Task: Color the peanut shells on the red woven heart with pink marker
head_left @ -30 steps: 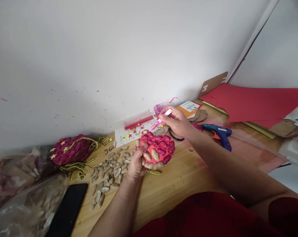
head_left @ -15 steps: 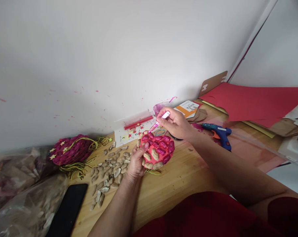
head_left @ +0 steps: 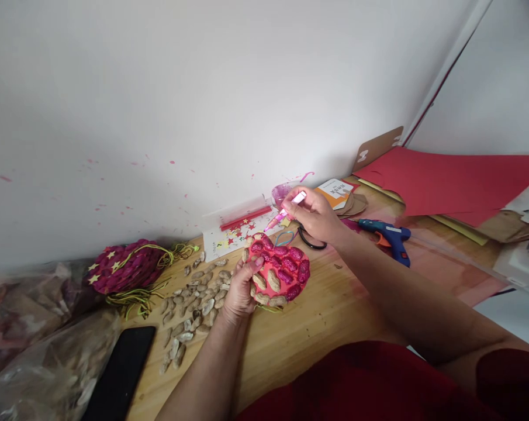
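My left hand (head_left: 242, 286) grips the left edge of a round red disc (head_left: 264, 270), its thumb on the face. Peanut shells cover the disc: several are coloured magenta, and those along the left and bottom are plain tan. A white-handled paintbrush (head_left: 296, 199) with a pink tip is pinched in my right hand (head_left: 312, 216). Its tip hovers at the disc's upper edge; I cannot tell if it touches. Behind the right hand stands a clear cup (head_left: 280, 192) stained pink. Loose peanut shells (head_left: 198, 298) lie scattered left of my left hand.
A magenta bundle with yellow cords and stars (head_left: 124, 266) sits left. Nearer are plastic bags (head_left: 54, 356) and a black phone (head_left: 121, 368). White paper with small stars (head_left: 229, 240) lies by the wall. To the right are a blue glue gun (head_left: 391, 237) and red sheets (head_left: 448, 181).
My right hand and the brush have shifted slightly right, and the brush tip has lifted a little off the shells. The disc has tilted and dropped slightly in my left hand.
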Available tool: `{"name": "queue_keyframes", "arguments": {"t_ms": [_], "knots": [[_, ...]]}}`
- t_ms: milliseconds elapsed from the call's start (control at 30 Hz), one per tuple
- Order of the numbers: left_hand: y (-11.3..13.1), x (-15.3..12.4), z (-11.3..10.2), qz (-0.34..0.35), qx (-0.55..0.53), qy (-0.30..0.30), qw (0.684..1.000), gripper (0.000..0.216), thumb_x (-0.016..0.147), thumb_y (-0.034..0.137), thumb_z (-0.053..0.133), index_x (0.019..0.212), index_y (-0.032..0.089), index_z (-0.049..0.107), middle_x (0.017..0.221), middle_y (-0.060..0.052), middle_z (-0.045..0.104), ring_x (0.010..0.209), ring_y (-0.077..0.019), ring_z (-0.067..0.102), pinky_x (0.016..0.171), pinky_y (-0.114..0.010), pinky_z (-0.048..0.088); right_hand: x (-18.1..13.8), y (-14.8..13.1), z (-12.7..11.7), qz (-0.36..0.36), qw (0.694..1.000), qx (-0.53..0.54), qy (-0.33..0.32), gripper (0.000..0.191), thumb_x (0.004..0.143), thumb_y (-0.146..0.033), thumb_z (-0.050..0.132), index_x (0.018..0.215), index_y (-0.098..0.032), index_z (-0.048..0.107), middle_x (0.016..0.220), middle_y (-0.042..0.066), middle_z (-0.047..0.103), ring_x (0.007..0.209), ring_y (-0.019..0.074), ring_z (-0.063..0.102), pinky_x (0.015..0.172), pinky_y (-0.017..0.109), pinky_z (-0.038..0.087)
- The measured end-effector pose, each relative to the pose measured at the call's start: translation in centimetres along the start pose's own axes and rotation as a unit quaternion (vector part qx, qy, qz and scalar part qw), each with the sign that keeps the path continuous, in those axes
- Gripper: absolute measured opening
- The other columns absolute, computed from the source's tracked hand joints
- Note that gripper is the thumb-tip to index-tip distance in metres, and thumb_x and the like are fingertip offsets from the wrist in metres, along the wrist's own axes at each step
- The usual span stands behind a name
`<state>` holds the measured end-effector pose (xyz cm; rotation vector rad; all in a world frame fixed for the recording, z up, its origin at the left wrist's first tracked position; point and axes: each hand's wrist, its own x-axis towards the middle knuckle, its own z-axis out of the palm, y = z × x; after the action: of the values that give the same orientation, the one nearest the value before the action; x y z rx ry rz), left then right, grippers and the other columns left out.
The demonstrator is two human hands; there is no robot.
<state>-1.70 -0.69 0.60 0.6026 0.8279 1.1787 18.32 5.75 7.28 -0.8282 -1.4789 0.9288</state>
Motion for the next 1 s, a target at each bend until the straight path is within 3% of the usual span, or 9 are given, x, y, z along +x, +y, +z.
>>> {"name": "queue_keyframes", "arguments": {"t_ms": [167, 1000], "knots": [[-0.08, 0.02, -0.16, 0.003, -0.002, -0.012, 1.0, 0.042, 0.057, 0.034, 0.093, 0.088, 0.018, 0.069, 0.078, -0.006, 0.08, 0.089, -0.0331, 0.081, 0.078, -0.041, 0.066, 0.07, -0.08, 0.01, 0.005, 0.999, 0.033, -0.028, 0.049, 0.084, -0.067, 0.076, 0.088, -0.021, 0.059, 0.07, -0.003, 0.058, 0.065, 0.0134, 0.052, 0.065, 0.03, 0.042], [-0.15, 0.01, -0.04, 0.004, 0.008, 0.001, 1.0, 0.046, 0.054, 0.035, 0.094, 0.09, 0.018, 0.071, 0.077, -0.006, 0.08, 0.085, -0.0325, 0.081, 0.076, -0.041, 0.066, 0.42, 0.75, 0.24, 0.044, 0.996, 0.083, 0.007, 0.054, 0.074, -0.07, 0.082, 0.083, -0.022, 0.057, 0.065, -0.005, 0.054, 0.059, 0.0114, 0.047, 0.059, 0.028, 0.039]]}}
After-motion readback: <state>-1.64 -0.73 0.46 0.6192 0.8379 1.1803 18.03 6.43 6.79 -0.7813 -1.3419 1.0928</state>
